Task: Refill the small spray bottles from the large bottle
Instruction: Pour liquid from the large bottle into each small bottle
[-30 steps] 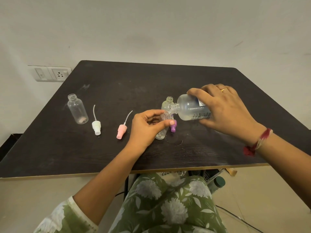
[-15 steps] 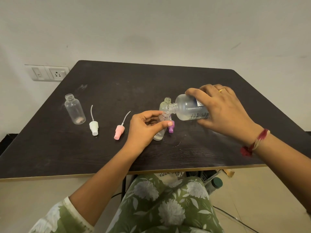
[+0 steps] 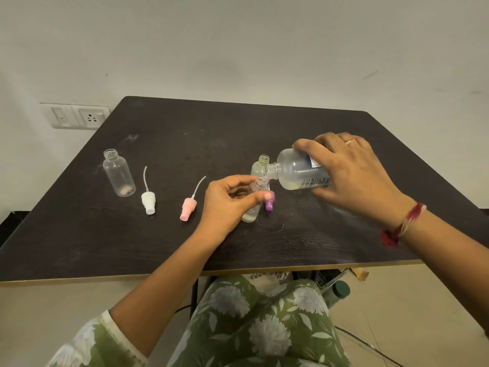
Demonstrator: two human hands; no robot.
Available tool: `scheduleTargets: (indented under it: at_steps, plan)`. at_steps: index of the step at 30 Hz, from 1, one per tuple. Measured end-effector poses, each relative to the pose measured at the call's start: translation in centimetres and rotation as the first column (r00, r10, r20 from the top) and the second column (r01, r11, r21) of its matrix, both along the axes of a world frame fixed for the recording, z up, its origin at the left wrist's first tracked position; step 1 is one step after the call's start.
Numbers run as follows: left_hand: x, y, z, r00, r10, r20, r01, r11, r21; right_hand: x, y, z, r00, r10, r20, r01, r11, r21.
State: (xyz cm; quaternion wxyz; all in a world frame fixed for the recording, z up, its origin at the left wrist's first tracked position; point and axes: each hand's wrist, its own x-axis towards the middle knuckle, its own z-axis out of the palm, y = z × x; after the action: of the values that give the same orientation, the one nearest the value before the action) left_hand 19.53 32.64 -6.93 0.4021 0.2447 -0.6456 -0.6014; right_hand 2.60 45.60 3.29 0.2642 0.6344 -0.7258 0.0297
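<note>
Dark wood-grain table (image 3: pixel 164 234) stands against a pale wall with a switch and socket plate (image 3: pixel 75 115) at its left corner, and a person in a green floral dress sits at its near edge.

On it I count three small clear spray bottles, all uncapped, three loose spray pump heads, and one large bottle. Far left stands an empty small bottle (image 3: pixel 119 172), upright, with only a faint smudge at its bottom. Beside it lies the white pump head (image 3: pixel 148 201), then the pink pump head (image 3: pixel 188 209), each with its thin dip tube pointing away. The purple pump head (image 3: pixel 269 201) lies just behind the bottle being filled. A second small bottle (image 3: pixel 260 166) stands upright behind the pour; it seems to hold clear liquid, though I cannot tell how much.

The left hand (image 3: pixel 227 205) grips the third small bottle (image 3: pixel 254 205) between thumb and fingers, tilted slightly, its base on the table with a little clear liquid at the bottom. The right hand (image 3: pixel 352 176) wraps the large bottle (image 3: pixel 299 172) from above, holding it nearly on its side, its open neck just at the small bottle's mouth. Clear liquid sits along its lower side. A ring and a red wrist thread show on that hand
</note>
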Motion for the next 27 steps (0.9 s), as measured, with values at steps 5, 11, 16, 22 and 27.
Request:
scheduleTargets:
  at_steps: [5,11,16,22,27]
  plan:
    - [0.0,-0.01,-0.01,1.0,0.007,0.002,-0.007,1.0,-0.006,-0.01,-0.05,0.01,1.0,0.002,-0.008,-0.002,1.0,-0.005]
    - [0.09,0.02,0.02,1.0,0.004,0.011,-0.004,1.0,-0.012,-0.09,-0.01,-0.01,1.0,0.005,-0.02,-0.006,1.0,-0.007]
    - [0.07,-0.13,-0.19,1.0,0.007,0.014,-0.007,1.0,-0.013,-0.17,-0.03,-0.09,1.0,-0.001,-0.025,0.001,1.0,-0.003]
    - [0.03,-0.14,-0.21,1.0,0.008,0.022,-0.008,1.0,-0.015,-0.13,-0.01,-0.11,1.0,0.006,-0.02,-0.006,1.0,0.001]
    - [0.03,-0.04,-0.08,1.0,0.005,0.021,-0.005,1.0,-0.008,-0.19,0.13,0.12,1.0,0.011,-0.024,-0.011,1.0,-0.002]
